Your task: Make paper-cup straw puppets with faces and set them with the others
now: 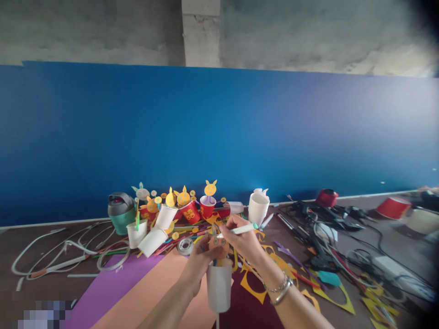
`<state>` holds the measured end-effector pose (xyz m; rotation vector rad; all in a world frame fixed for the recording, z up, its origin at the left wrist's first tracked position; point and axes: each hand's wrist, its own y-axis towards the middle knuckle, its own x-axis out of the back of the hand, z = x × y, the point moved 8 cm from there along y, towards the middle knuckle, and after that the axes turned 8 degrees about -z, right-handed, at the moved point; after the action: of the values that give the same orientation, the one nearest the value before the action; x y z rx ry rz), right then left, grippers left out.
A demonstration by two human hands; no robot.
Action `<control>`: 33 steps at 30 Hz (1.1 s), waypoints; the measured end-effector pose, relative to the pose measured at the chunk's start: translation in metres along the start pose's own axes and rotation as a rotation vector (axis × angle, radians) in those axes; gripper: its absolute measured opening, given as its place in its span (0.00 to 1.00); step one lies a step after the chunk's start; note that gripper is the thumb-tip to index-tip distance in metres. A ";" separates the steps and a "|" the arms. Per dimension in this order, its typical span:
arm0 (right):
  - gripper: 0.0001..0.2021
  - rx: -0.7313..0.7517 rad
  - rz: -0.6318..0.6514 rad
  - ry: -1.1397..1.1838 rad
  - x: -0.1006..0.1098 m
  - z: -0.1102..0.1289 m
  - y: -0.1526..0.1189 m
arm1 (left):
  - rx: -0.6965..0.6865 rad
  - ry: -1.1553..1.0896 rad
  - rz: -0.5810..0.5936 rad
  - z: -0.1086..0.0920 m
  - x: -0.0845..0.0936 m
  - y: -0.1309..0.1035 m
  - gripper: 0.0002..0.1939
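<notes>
My left hand (199,258) is closed on an orange paper animal face (221,248) with ears and drawn round eyes. This face sits just above the mouth of a white paper cup (219,287), which stands upright in front of me. Between the fingers of my right hand (242,240) is a white marker (244,229) with a green end pointing up to the right. Its other end is at the upper part of the face; whether the tip touches the paper I cannot tell. Past my left hand lies a roll of clear tape (185,246).
Red cups (207,209) with yellow paper animals stand at the back, near tipped white cups (153,242) and a green-grey container (122,214). A white mug (258,208) holds tissue. Purple paper (113,278) and peach paper (151,288) lie left; yellow scraps (255,285) and black cables (318,251) right.
</notes>
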<state>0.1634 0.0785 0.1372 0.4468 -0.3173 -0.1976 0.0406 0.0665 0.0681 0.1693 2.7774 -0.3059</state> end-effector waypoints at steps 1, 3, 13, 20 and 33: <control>0.13 -0.004 0.010 -0.004 -0.001 0.001 -0.001 | -0.009 0.007 0.003 0.000 0.000 0.000 0.17; 0.14 -0.012 0.020 -0.008 -0.002 0.002 -0.002 | -0.019 0.021 0.002 0.000 0.001 0.001 0.19; 0.14 -0.012 -0.013 0.020 -0.002 0.000 -0.002 | -0.029 0.065 0.002 -0.002 0.000 -0.001 0.19; 0.14 -0.012 0.033 0.009 -0.003 0.003 -0.003 | -0.012 0.050 -0.003 -0.001 0.001 0.000 0.20; 0.15 -0.019 -0.006 0.016 -0.003 0.005 -0.005 | -0.021 0.057 -0.003 0.003 0.002 0.001 0.21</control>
<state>0.1585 0.0728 0.1389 0.4302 -0.2985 -0.2023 0.0399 0.0672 0.0643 0.1716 2.8368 -0.2767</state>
